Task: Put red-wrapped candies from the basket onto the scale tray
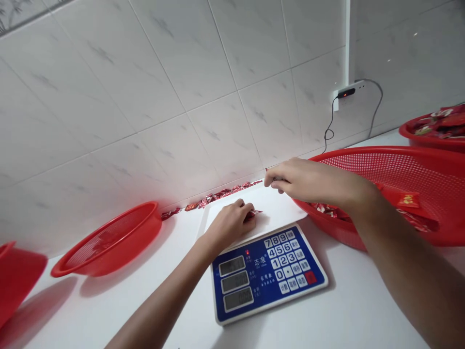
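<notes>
Red packet (257, 212) is partly hidden by left hand (234, 219).

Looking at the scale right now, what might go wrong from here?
1. The left hand holds a red packet over the white pan; any pressure from it could throw off the reading.
2. The large red basket sits close by the pan's right corner; if they touch, which I can't tell, the weight may read wrong.
3. The right hand reaches past that basket, its arm above the rim, so it might bump the basket.
</notes>
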{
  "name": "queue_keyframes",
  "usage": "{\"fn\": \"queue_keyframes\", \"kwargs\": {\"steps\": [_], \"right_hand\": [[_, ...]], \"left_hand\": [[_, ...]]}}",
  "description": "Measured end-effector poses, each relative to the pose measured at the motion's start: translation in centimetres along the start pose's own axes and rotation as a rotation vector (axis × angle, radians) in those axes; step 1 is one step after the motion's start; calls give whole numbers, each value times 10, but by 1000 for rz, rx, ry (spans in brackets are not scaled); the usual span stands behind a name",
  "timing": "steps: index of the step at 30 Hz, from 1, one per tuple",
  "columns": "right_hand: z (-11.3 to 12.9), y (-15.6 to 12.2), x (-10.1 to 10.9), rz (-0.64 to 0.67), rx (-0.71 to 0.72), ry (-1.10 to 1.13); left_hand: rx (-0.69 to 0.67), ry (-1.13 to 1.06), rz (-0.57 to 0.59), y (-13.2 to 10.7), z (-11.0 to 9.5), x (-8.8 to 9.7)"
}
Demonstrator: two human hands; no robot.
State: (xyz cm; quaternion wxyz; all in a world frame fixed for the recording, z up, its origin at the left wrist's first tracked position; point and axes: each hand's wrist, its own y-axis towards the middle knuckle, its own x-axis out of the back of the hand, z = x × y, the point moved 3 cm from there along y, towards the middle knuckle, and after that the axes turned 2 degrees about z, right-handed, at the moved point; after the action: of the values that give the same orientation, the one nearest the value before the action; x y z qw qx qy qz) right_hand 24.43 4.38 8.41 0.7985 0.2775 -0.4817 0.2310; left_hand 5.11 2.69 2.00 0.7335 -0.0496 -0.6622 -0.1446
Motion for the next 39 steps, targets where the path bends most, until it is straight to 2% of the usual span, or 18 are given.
{"fn": "queue_keyframes", "kwargs": {"steps": [3,6,11,18,22,27,30,39], "right_hand": [[2,1,-3,16,12,12],[4,3,-7,37,36,19],[8,5,-12,58,52,-14],[10,7,-13,63,85,-14],[9,7,-12,54,94,3],[12,9,-15,41,128,-4],[14,15,-22,53,156,5],[12,29,-40,69,190,-18]], "left_hand": [[26,-41,-20,1,-1,1],[36,-99,-22,4,9,2],[-28,-193,47,5,25,2],[-77,-144,113,6,13,2],[-25,-228,65,3,18,4],[119,-374,-80,-17,41,4],[207,-456,-79,-22,53,0],[207,-629,-102,-20,54,1]]}}
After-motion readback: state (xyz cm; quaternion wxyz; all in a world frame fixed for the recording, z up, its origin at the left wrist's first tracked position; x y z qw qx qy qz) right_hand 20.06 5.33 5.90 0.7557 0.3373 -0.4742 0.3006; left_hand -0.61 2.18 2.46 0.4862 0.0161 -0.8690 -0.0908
